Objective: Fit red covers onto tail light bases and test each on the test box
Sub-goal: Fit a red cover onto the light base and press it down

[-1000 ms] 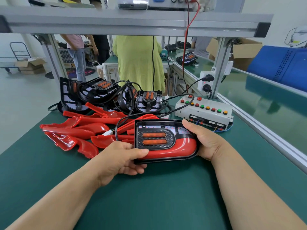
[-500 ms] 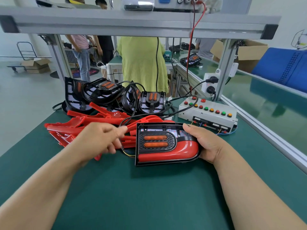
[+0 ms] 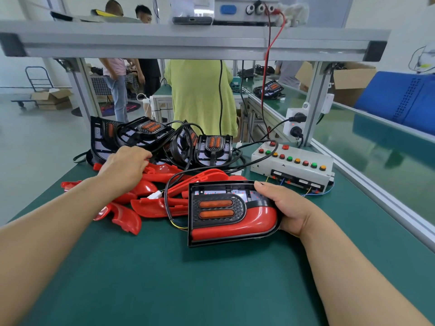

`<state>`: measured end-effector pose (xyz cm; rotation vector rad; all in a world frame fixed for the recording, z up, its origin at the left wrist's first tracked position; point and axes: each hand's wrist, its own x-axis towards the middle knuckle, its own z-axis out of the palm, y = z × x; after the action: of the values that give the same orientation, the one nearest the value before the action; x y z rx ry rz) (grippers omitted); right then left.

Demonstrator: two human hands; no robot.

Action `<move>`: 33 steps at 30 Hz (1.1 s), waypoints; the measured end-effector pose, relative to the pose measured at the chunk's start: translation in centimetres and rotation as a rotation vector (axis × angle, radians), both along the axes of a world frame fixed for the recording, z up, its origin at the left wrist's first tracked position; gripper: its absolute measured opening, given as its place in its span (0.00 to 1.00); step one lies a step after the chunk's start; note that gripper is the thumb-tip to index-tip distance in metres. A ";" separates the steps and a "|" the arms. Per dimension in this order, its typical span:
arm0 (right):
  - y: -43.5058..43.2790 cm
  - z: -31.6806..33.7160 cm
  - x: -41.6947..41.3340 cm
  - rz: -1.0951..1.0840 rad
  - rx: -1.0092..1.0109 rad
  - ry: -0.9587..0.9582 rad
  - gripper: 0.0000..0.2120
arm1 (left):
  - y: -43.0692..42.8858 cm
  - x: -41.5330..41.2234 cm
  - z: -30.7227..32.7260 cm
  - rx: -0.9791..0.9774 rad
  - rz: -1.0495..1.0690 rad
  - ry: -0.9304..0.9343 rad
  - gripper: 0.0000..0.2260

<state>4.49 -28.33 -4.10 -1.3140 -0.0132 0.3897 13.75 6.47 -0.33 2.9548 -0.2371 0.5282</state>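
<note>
Head view. Left hand (image 3: 124, 165) has moved since half a second ago. It was low down, in front and left of the test box (image 3: 292, 165). Now it is farther back, level with the box and well to its left. It reaches over the loose red covers (image 3: 150, 205) toward the black bases (image 3: 211, 149). Its fingers bend down, and I cannot tell if they hold anything.

Right hand (image 3: 287, 208) has stayed just in front of the test box. It grips the right end of the tail light (image 3: 226, 212), with the thumb on the top edge. The fitted cover (image 3: 235, 224) sits on the light's lower part. A black wire (image 3: 167, 191) loops left of the box.

A wide stretch of green table (image 3: 211, 278) lies in front of the box. A metal rail (image 3: 376, 196) runs along the table edge, close on the box's right.
</note>
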 end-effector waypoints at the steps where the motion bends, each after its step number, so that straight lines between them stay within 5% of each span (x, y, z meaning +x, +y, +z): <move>1: 0.0 0.0 0.0 0.007 0.000 0.001 0.17 | 0.2 0.4 -0.1 0.085 0.013 0.014 0.11; 6: -0.1 0.0 0.1 0.027 -0.012 0.017 0.16 | 1.5 2.2 -0.8 0.339 0.070 0.079 0.17; 14: -0.1 0.1 0.1 0.009 -0.059 0.025 0.17 | 2.4 2.2 -0.8 0.307 0.044 -0.007 0.13; 23: -0.1 0.0 0.2 -0.004 -0.067 0.030 0.17 | 0.9 -1.4 0.4 0.000 0.121 -0.060 0.08; 29: 0.0 0.0 0.2 -0.021 -0.062 0.028 0.18 | -3.0 -5.1 1.4 -0.486 -0.090 0.052 0.12; 33: 0.1 0.0 0.3 -0.050 -0.042 0.067 0.16 | -6.3 -7.1 1.4 -0.569 -0.213 0.147 0.11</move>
<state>4.76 -28.22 -4.10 -1.3394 0.0844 0.3937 6.66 0.20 1.09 2.3667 -0.3189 0.2856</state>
